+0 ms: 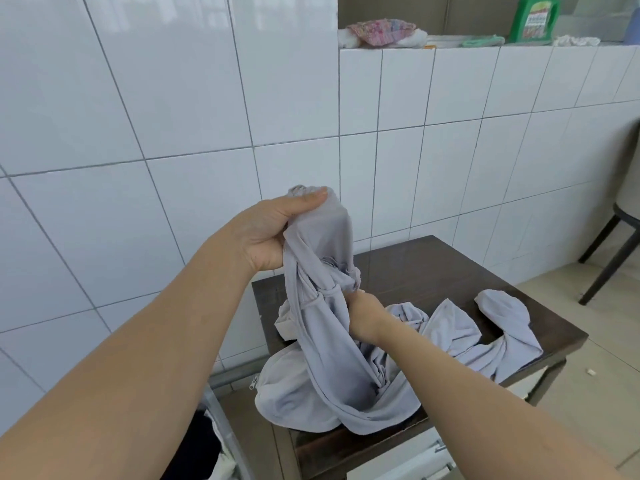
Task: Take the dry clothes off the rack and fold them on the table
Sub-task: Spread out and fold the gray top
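Observation:
A pale grey garment (322, 382) lies in a twisted heap on the small dark wooden table (433, 268), one part trailing to the right edge. My left hand (273, 230) grips a bunched end of it and holds that end up above the table, thumb on top. My right hand (363, 313) reaches into the folds lower down and grips the cloth, its fingers hidden by the fabric. A metal bar of the rack (235, 374) shows at the lower left, beside the table.
White tiled wall stands right behind the table. A ledge above holds a green detergent bottle (533, 19) and folded cloths (381, 31). A dark chair leg (602, 265) stands on the floor at the right. Dark cloth (201, 445) hangs by the rack below.

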A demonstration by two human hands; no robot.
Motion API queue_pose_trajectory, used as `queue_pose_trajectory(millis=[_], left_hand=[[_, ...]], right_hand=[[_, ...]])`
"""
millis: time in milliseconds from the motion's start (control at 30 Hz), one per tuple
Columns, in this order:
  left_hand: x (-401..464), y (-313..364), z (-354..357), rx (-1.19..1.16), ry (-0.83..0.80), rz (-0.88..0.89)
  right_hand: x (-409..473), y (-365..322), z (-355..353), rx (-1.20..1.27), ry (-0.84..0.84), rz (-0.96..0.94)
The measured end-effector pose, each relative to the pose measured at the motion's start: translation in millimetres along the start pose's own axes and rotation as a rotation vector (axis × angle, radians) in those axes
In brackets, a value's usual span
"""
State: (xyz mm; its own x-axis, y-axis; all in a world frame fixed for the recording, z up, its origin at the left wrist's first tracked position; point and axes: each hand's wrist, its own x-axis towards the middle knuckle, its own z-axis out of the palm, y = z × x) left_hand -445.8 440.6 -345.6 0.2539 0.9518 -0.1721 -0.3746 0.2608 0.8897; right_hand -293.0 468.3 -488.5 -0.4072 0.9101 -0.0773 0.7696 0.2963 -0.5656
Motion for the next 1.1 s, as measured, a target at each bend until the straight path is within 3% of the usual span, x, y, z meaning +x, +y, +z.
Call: queue_pose_trajectory(millis=[133, 233, 333, 400, 533, 633, 700, 767, 833, 900, 1000, 1100], left_hand=[[1, -4, -14, 0.118, 0.051, 0.017], [4, -4, -14, 0.104, 0.046, 0.028], [8, -3, -9, 0.122, 0.052, 0.037], [14, -4, -10, 0.138, 0.136, 0.039], [28, -26, -28, 0.166, 0.481, 0.019], [20, -58, -23, 0.167, 0.240, -0.231], [18, -80, -12, 0.411, 0.018, -0.365], [22, -90, -2, 0.715, -0.051, -0.384], [26, -83, 1, 1.053, 0.043, -0.254], [24, -56, 0, 1.234, 0.296, -0.071], [23, -11, -9, 0.672, 0.584, 0.119], [19, 27, 15, 0.359, 0.575, 0.306]], right_hand=[[4, 2, -2, 0.073, 0.030, -0.072], [-3, -10, -2, -0.024, -0.114, -0.230], [-12, -27, 0, 0.098, -0.168, -0.207], [-14, -28, -5, 0.158, -0.055, -0.105], [-9, -10, -37, 0.152, 0.294, 0.103], [-7, 2, -61, 0.419, 0.491, 0.169], [-11, 1, -75, 0.487, 0.539, 0.145], [-13, 2, -88, 0.506, 0.605, 0.103], [-18, 9, -105, 0.556, 0.714, 0.112], [-31, 20, -127, 0.519, 0.850, 0.149], [-48, 31, -158, 0.280, 0.946, 0.191], [-59, 18, -184, -0.010, 1.019, 0.177]])
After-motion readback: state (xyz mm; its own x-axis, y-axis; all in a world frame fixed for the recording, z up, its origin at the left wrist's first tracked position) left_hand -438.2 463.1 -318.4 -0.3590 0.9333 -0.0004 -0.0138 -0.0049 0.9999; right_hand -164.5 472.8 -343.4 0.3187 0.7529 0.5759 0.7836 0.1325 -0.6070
